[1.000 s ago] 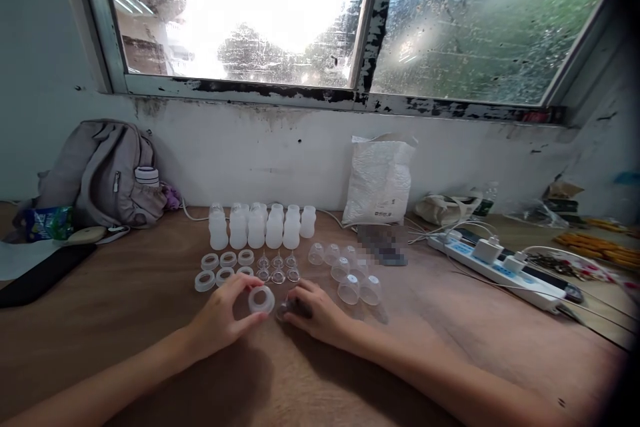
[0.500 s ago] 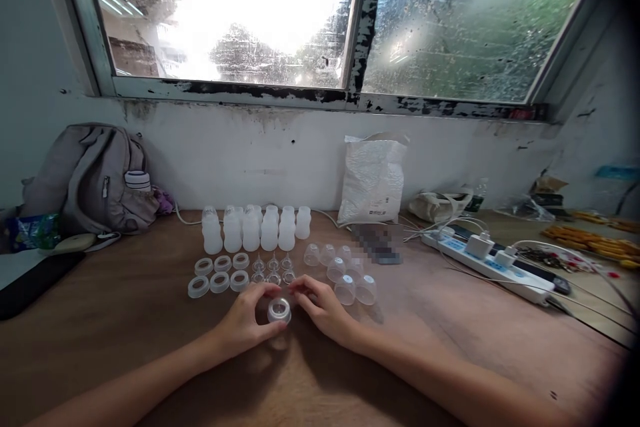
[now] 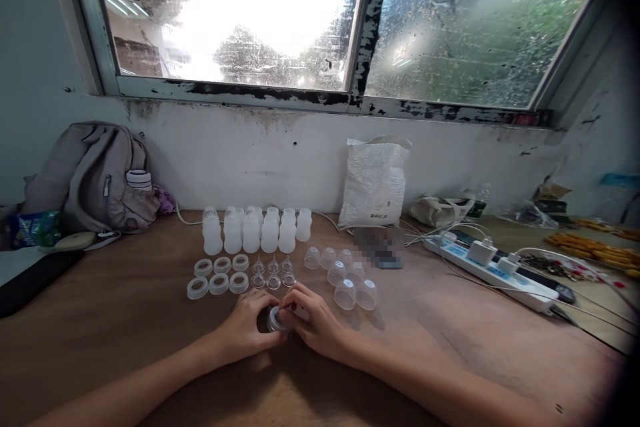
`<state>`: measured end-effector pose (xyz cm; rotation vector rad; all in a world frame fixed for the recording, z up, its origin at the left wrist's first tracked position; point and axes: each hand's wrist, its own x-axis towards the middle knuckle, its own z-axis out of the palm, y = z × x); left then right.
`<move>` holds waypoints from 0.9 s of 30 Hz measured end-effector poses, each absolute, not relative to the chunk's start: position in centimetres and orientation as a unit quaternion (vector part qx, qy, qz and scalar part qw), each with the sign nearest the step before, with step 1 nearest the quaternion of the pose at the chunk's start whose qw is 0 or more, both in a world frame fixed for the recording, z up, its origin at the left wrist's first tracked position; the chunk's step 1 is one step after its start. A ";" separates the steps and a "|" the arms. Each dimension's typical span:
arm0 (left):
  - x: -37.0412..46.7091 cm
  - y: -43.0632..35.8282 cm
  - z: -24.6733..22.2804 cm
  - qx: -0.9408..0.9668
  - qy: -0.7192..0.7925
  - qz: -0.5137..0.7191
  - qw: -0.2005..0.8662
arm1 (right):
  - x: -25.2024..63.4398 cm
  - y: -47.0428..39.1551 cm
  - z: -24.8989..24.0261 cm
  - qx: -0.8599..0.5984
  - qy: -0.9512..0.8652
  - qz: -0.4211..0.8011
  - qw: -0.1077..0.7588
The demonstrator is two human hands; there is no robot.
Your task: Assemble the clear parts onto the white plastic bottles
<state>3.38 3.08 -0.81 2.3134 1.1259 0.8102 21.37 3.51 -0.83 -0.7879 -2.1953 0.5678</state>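
A translucent bottle collar ring (image 3: 273,320) is held low over the table between the thumb and fingers of my left hand (image 3: 247,325). My right hand (image 3: 314,323) is closed at the ring's top, its thumb and fingertips pinched together over the opening. Those fingers cover what they grip and most of the ring's inside. Just beyond my hands stand clear bottle nipples (image 3: 273,280) in two rows. Several more collar rings (image 3: 219,283) lie to their left. On the right are clear dome caps (image 3: 345,295).
Several frosted baby bottles (image 3: 270,232) line the back. A white plastic package (image 3: 375,183) leans on the wall, with a blurred dark object (image 3: 380,250) before it. A power strip (image 3: 500,277) with cables lies right; a grey backpack (image 3: 93,180) sits left, near a black object (image 3: 43,283).
My right hand has moved left and down onto the ring, and its fingers have closed over the top. My left hand still holds the ring, which is now partly covered.
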 end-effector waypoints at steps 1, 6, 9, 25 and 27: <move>3.4 3.0 -0.7 0.835 0.405 0.294 0.230 | 21.4 3.4 -0.6 -0.305 -0.847 0.229 0.370; 3.2 2.8 -0.3 0.824 0.359 0.328 0.291 | 21.6 3.6 -0.3 -0.333 -0.781 0.342 0.402; 3.1 2.6 -0.5 0.812 0.344 0.360 0.305 | 21.7 4.4 -0.7 -0.334 -0.711 0.460 0.414; 3.2 3.3 -1.0 0.690 0.384 0.421 0.447 | 21.8 3.5 -0.2 -0.316 -0.728 0.478 0.375; 3.3 3.3 -1.0 0.698 0.383 0.416 0.440 | 21.7 3.6 -0.2 -0.322 -0.734 0.468 0.374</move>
